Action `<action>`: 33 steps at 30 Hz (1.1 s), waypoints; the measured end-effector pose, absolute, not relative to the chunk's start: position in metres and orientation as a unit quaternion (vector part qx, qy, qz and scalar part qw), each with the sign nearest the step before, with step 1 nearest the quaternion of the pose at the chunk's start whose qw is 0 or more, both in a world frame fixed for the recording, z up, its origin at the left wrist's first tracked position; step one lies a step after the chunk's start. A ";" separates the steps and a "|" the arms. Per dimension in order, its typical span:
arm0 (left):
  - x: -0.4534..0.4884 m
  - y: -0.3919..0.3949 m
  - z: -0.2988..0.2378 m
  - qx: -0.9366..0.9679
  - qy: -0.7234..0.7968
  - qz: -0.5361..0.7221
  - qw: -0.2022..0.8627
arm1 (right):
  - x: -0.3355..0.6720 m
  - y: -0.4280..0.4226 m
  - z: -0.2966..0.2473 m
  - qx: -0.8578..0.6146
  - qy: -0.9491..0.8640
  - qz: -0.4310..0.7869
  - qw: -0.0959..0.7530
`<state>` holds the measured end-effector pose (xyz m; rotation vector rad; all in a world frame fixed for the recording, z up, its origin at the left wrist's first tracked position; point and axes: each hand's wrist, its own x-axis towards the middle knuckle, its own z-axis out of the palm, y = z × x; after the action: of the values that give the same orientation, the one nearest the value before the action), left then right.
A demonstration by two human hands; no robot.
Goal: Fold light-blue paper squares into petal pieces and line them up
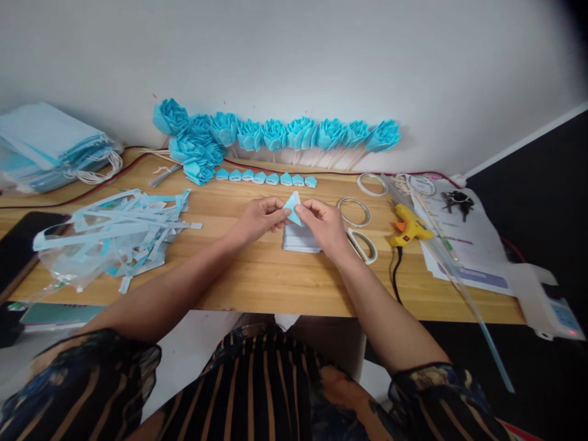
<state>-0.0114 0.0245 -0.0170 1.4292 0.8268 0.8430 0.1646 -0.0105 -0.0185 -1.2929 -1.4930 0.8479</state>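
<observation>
A small piece of light blue mask fabric (294,210), folded to a point at the top, is pinched between both hands above the middle of the table. My left hand (265,219) grips its left edge with thumb and fingers. On the other edge, my right hand (321,225) holds it the same way. Just beneath lies a stack of pale cut squares (301,240), partly covered by my right hand. Behind the hands runs a row of small folded blue petals (260,178).
Blue fabric flowers (301,132) on sticks lean along the wall. Fabric scraps (138,226) and a mask stack (50,144) lie left. Tape rolls (354,212), a yellow glue gun (408,226) with a cord, papers (473,245) and keys (458,202) lie right.
</observation>
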 end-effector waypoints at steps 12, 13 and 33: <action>-0.010 0.024 -0.017 0.608 0.376 0.366 0.595 | 0.165 -0.011 -0.015 -0.511 -0.606 0.377 0.479; -0.010 0.023 -0.016 0.610 0.376 0.364 0.595 | 0.164 -0.011 -0.015 -0.516 -0.606 0.372 0.477; -0.011 0.025 -0.019 0.589 0.372 0.401 0.595 | 0.165 -0.011 -0.017 -0.525 -0.603 0.361 0.480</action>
<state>-0.0111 0.0249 -0.0193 1.3684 0.8645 0.9315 0.1650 -0.0108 -0.0169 -1.2807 -1.4716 0.8811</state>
